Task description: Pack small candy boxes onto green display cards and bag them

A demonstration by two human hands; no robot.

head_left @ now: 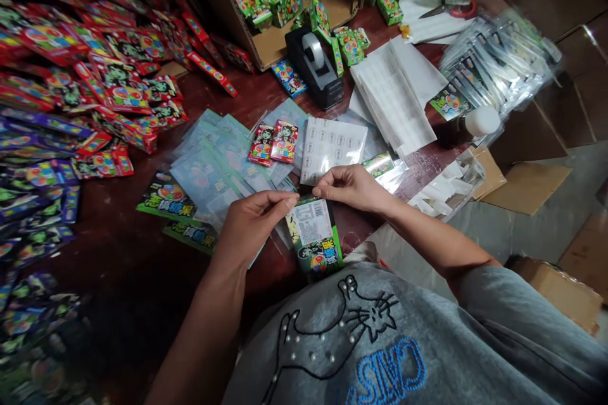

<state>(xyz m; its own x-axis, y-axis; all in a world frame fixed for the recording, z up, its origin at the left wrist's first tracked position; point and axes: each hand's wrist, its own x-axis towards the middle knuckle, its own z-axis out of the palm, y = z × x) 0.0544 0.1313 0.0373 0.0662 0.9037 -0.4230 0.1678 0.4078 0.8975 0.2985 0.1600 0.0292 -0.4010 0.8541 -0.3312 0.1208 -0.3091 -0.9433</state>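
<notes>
The left hand and right hand each pinch the top of a green candy packet at the bench's near edge. I can read 糖果 on it; its barcode label's print is too fine. The grey T-shirt shows blue "CAIS".

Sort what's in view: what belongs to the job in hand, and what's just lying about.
Likely in the job:
printed packet, left hand and right hand at its top edge
round-marked white sheet
two red packets

Apparently lying about:
scissors
white-capped bottle
cardboard flap
</notes>
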